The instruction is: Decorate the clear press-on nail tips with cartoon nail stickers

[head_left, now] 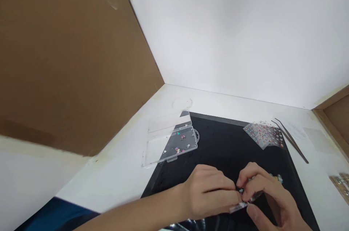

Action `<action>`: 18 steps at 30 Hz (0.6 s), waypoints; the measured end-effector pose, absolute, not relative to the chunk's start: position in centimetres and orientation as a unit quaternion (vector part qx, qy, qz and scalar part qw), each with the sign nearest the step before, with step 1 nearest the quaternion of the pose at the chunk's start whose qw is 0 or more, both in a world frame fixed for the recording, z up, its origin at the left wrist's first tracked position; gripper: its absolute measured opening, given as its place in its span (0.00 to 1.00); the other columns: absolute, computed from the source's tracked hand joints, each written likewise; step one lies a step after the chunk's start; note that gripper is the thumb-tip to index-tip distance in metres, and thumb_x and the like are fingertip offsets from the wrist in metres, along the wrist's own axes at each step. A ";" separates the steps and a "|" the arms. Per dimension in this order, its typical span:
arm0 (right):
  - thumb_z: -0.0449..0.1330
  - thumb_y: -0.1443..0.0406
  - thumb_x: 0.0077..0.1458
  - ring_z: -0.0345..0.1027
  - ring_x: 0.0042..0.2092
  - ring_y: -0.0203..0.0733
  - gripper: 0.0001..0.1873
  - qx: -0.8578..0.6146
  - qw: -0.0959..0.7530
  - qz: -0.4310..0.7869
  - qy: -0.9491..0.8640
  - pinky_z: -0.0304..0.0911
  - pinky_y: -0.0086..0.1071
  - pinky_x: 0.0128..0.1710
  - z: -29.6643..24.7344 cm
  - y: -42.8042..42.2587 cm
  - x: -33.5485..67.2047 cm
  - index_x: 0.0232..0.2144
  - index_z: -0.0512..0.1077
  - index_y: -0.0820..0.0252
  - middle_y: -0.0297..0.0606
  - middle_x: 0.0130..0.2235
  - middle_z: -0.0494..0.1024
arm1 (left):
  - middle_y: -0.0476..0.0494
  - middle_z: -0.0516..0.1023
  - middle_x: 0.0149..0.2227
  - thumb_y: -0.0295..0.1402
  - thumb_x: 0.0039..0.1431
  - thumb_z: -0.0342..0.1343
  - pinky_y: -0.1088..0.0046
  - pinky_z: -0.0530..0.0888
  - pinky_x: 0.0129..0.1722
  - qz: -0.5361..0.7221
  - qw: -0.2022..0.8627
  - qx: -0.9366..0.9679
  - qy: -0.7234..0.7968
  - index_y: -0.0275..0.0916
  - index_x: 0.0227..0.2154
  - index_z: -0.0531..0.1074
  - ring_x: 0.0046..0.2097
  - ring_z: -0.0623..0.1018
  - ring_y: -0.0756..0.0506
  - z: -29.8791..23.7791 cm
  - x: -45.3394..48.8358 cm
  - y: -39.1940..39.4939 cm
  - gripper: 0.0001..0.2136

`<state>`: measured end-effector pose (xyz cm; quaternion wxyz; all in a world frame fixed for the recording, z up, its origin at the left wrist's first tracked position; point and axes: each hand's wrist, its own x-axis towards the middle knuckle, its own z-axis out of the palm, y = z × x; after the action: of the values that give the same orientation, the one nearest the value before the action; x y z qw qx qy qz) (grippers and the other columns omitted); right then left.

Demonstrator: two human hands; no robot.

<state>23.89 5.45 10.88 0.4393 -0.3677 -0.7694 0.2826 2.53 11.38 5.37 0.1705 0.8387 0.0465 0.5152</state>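
My left hand [211, 193] and my right hand [265, 196] meet low over a black mat [226, 147]. Both are pinched together on a small clear piece with tiny coloured bits [247, 202], held between their fingertips. What exactly the piece is stays partly hidden by my fingers. An open clear plastic case [171, 140] with a few small coloured pieces inside lies at the mat's far left corner.
A stack of shiny sticker sheets [264, 134] lies at the mat's far right, with tweezers [291, 140] beside it on the white table. More small items [340, 183] sit at the right edge. A brown cardboard wall [68, 60] stands on the left.
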 end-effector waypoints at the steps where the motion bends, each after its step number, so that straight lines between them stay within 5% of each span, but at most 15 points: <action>1: 0.63 0.58 0.74 0.80 0.39 0.39 0.07 -0.371 0.440 0.286 -0.766 0.77 0.27 0.38 10.9 5.4 23.9 0.41 0.74 0.51 0.38 0.38 0.81 | 0.43 0.84 0.34 0.31 0.78 0.57 0.72 0.72 0.27 0.512 0.166 0.842 0.043 0.35 0.52 0.75 0.28 0.79 0.49 5.4 2.4 11.4 0.07; 18: 0.64 0.60 0.72 0.80 0.40 0.37 0.07 -0.376 0.431 0.322 -0.755 0.77 0.25 0.40 11.3 5.4 24.2 0.39 0.74 0.50 0.37 0.40 0.80 | 0.46 0.84 0.31 0.31 0.80 0.54 0.74 0.71 0.25 0.486 0.120 0.865 0.046 0.37 0.40 0.80 0.26 0.78 0.51 6.4 2.2 11.7 0.11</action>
<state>24.20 5.38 11.35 0.4308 -0.3758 -0.7545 0.3223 2.25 11.67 6.38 0.1195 0.8647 0.0457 0.4857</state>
